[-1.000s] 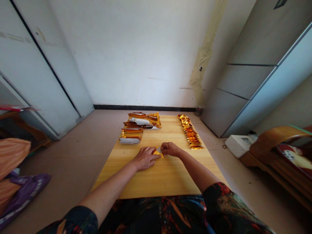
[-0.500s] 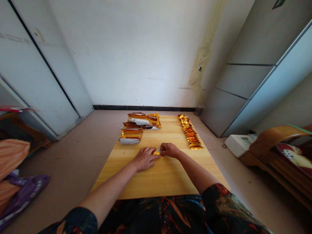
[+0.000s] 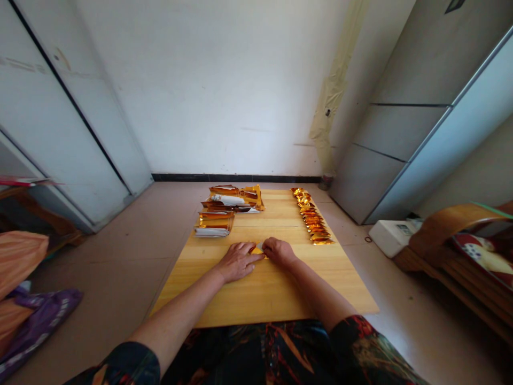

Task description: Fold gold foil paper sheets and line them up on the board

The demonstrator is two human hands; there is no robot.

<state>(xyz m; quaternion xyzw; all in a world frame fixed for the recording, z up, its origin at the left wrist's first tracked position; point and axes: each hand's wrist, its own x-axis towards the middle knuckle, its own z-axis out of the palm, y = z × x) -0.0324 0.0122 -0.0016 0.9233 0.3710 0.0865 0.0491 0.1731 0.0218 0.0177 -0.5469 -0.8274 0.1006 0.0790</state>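
A small sheet of gold foil paper (image 3: pixel 257 249) with a pale underside lies on the wooden table (image 3: pixel 264 299) between my hands, partly folded. My left hand (image 3: pixel 237 261) rests flat on the table with its fingers stretched toward the paper, the index finger pressing on its near edge. My right hand (image 3: pixel 279 250) is closed, its fingertips pinching the paper's right side. The fingers hide much of the sheet. Beyond my left hand sit stacks of gold and white foil paper (image 3: pixel 214 222). A row of folded gold foil pieces (image 3: pixel 315 219) runs along the table's right side.
More gold foil sheets (image 3: pixel 232 198) are stacked at the far left of the table. A grey refrigerator (image 3: pixel 385 128) and a wooden seat (image 3: pixel 460 240) with a white box (image 3: pixel 390 239) beside it stand to the right. Orange and purple bags (image 3: pixel 36 321) lie at the left.
My right hand has lowered slightly and turned over the paper's right side, with its fingers now nearer the table. My left hand stays in place.
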